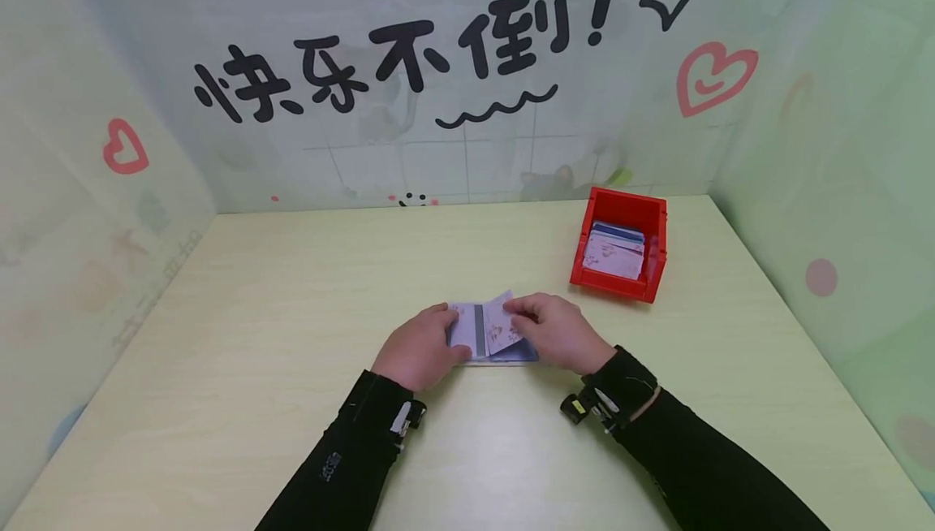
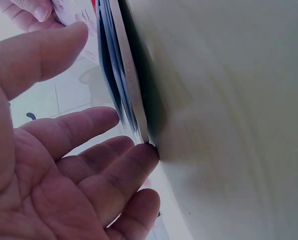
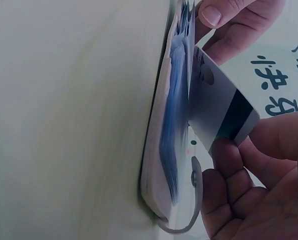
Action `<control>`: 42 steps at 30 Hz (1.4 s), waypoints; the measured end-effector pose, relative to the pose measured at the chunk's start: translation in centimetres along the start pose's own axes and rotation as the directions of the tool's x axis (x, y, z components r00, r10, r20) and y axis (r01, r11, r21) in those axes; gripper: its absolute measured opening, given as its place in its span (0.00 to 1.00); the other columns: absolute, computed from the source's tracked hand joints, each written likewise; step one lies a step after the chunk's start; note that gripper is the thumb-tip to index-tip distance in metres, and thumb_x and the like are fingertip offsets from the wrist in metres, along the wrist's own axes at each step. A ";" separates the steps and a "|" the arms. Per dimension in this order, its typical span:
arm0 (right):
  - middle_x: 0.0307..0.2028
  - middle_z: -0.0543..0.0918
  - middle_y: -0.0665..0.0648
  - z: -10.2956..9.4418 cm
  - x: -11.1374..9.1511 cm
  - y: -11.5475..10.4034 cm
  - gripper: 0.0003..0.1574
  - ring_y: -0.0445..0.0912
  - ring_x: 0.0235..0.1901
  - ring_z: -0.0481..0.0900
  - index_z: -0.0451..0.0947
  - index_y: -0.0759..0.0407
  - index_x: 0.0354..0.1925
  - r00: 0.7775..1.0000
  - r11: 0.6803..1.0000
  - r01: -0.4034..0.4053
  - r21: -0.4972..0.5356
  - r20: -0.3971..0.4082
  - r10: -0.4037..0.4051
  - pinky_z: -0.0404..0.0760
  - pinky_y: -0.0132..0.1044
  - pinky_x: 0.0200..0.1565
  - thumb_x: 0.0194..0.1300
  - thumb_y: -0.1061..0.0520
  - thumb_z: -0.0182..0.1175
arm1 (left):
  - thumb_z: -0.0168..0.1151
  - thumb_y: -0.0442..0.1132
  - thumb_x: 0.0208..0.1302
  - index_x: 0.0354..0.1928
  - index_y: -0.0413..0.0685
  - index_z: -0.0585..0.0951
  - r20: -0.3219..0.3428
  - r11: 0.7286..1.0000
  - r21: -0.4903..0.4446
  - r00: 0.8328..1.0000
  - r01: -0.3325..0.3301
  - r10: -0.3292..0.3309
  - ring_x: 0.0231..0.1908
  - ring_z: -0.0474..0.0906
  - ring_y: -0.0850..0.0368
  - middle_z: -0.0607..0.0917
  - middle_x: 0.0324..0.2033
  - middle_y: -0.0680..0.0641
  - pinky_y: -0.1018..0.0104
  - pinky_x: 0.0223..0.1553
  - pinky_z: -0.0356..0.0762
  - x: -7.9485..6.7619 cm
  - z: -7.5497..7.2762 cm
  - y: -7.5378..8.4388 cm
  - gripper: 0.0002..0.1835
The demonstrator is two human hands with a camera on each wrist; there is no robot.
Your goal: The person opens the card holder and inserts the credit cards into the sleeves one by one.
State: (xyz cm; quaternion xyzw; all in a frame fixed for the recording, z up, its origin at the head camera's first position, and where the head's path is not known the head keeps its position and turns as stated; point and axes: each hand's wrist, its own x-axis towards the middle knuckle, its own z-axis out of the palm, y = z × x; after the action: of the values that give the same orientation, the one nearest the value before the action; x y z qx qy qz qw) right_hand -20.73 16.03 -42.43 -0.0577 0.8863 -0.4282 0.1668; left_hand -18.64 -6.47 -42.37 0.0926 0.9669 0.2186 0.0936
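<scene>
A small card holder [image 1: 463, 330] with clear sleeves lies open on the table. My left hand [image 1: 420, 348] holds its left side, thumb over the page and fingertips along the edge. My right hand [image 1: 561, 332] pinches a pale card [image 1: 501, 330] with a floral print between thumb and fingers. The card is tilted against the right-hand sleeves; its back, seen in the right wrist view, has a dark stripe [image 3: 235, 116]. A strap [image 3: 198, 200] with a snap curls up from the holder's pale cover [image 3: 156, 150]. In the left wrist view, the stacked sleeves [image 2: 121, 75] show edge-on.
A red bin [image 1: 612, 282] stands at the back right of the pale wooden table [image 1: 307, 295]. Inside it lie several printed cards [image 1: 613, 257]. A printed backdrop [image 1: 409, 125] rises behind the table, with side panels at left and right.
</scene>
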 end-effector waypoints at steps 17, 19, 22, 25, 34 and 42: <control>0.62 0.84 0.55 0.3 -0.3 -0.4 0.24 0.49 0.52 0.78 0.83 0.53 0.66 0.999 0.991 -0.018 -0.132 0.028 0.021 0.84 0.36 0.49 0.74 0.56 0.65 | 0.71 0.48 0.69 0.71 0.40 0.78 0.004 1.000 0.003 1.000 -0.001 0.001 0.57 0.80 0.46 0.78 0.71 0.40 0.50 0.65 0.78 -0.1 0.0 0.1 0.33; 0.61 0.85 0.54 0.2 -0.3 -0.3 0.24 0.48 0.51 0.78 0.83 0.53 0.66 0.999 0.990 -0.011 -0.142 0.028 0.015 0.84 0.38 0.51 0.74 0.55 0.65 | 0.71 0.48 0.69 0.71 0.40 0.78 0.003 1.000 0.004 1.000 -0.003 0.003 0.57 0.80 0.47 0.78 0.71 0.40 0.50 0.65 0.78 -0.1 0.0 0.0 0.33; 0.57 0.87 0.53 0.2 -0.4 -0.3 0.25 0.47 0.50 0.79 0.84 0.53 0.65 1.000 0.985 0.011 -0.173 0.031 -0.006 0.77 0.46 0.58 0.72 0.54 0.67 | 0.71 0.49 0.69 0.71 0.40 0.78 0.003 1.000 0.008 1.000 -0.007 0.007 0.58 0.80 0.46 0.78 0.71 0.40 0.50 0.65 0.78 -0.1 -0.1 0.0 0.33; 0.53 0.89 0.51 0.1 -0.4 -0.3 0.25 0.47 0.50 0.79 0.84 0.54 0.64 0.999 0.978 0.034 -0.206 0.036 -0.027 0.68 0.52 0.60 0.71 0.52 0.68 | 0.71 0.49 0.69 0.71 0.40 0.78 0.003 1.000 0.009 1.000 -0.007 0.007 0.60 0.80 0.46 0.78 0.71 0.40 0.50 0.65 0.78 -0.1 -0.1 0.0 0.33; 0.50 0.89 0.50 0.4 -0.4 -0.6 0.29 0.48 0.51 0.79 0.83 0.53 0.66 0.997 0.956 0.069 -0.285 0.057 -0.055 0.63 0.52 0.57 0.69 0.51 0.71 | 0.70 0.48 0.69 0.70 0.39 0.78 0.006 1.000 0.009 1.000 -0.011 0.011 0.62 0.80 0.46 0.78 0.71 0.39 0.51 0.64 0.78 -0.3 -0.2 0.0 0.33; 0.59 0.86 0.54 1.0 -1.1 -1.3 0.31 0.53 0.59 0.75 0.82 0.50 0.67 0.993 0.907 0.115 -0.405 0.075 -0.093 0.58 0.60 0.65 0.67 0.49 0.73 | 0.71 0.48 0.69 0.70 0.39 0.78 0.005 1.000 0.009 1.000 -0.021 0.021 0.64 0.80 0.45 0.78 0.71 0.39 0.50 0.65 0.78 -0.2 -0.2 0.0 0.32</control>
State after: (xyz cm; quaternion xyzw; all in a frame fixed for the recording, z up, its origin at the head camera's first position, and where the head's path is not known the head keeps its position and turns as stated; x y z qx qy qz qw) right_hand -19.39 14.73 -41.73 -0.1499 0.9470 -0.2400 0.1518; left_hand -18.46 -6.61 -42.14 0.1039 0.9666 0.2150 0.0932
